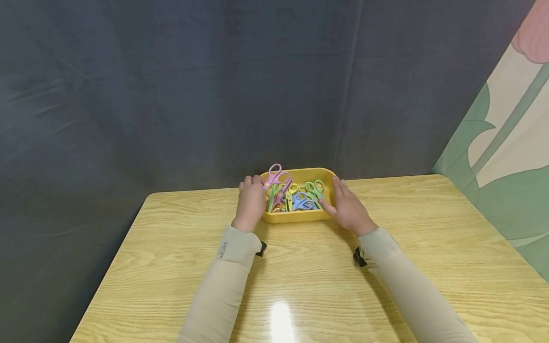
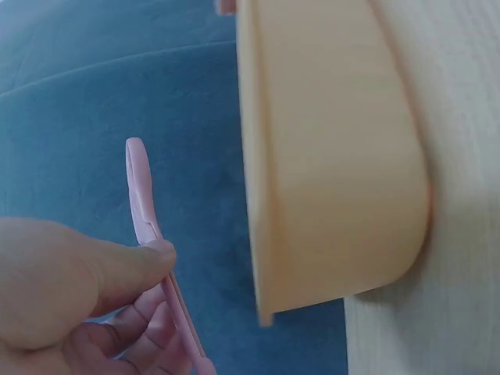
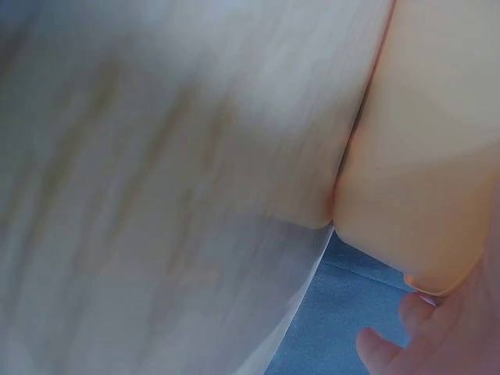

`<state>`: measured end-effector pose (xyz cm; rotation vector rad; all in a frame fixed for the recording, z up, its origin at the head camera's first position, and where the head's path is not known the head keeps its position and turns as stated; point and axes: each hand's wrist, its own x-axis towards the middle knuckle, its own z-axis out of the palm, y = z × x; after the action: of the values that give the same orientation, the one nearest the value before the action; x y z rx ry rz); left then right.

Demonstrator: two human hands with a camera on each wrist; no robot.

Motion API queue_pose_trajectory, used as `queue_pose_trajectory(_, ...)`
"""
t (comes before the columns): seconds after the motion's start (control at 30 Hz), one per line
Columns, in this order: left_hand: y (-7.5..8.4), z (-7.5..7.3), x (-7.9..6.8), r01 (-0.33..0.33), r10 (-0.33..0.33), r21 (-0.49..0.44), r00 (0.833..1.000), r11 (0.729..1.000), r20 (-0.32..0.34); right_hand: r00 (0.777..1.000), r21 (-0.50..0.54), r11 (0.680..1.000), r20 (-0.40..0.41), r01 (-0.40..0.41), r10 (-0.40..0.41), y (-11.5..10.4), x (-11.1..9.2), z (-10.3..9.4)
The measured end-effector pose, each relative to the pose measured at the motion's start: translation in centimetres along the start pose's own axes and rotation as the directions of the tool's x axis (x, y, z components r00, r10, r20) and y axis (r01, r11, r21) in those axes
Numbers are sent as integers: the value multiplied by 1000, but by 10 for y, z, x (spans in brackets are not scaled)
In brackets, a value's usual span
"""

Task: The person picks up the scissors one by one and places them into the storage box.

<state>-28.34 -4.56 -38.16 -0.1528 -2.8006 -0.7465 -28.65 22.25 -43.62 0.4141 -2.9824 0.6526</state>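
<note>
My left hand (image 1: pixel 250 202) is at the left end of a yellow plastic tray (image 1: pixel 298 217). Between its thumb and fingers it pinches a pair of pink scissors (image 1: pixel 273 179), the handle loops up over the tray's back left corner. In the left wrist view the scissors (image 2: pixel 141 187) are edge-on, beside the tray wall (image 2: pixel 336 172). My right hand (image 1: pixel 350 209) holds the tray's right end, thumb over the near rim and fingers along the outside. Inside lie green scissors (image 1: pixel 315 187), blue scissors (image 1: pixel 302 202), yellow scissors (image 1: pixel 289 199) and other pieces partly hidden in the pile.
The tray stands at the far edge of a light wooden table (image 1: pixel 296 267). Close behind it hangs a dark curtain (image 1: pixel 240 95). A wall with a painted flower (image 1: pixel 514 138) rises along the right side.
</note>
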Motion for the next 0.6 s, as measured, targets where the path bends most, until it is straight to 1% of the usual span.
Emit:
queue_pose_trajectory(0.1, 1, 6, -1, -18, 18, 16, 1000, 1000, 1, 1000, -1, 1000, -4, 6, -6, 1, 1, 1)
queue_pose_trajectory(0.27, 4, 11, -1, -60, 60, 13, 998, 998, -15, 1000, -12, 1000, -23, 12, -12, 3, 1, 3)
queue_pose_trajectory(0.5, 5, 22, 0, -140, 141, 25, 989, 990, -47, 999, 1, 1000, -32, 16, -16, 1, 1, 3)
queue_pose_trajectory(0.6, 5, 29, 0, -173, 175, 42, 984, 984, -44, 1000, 4, 1000, -25, 10, -10, 1, 1, 3)
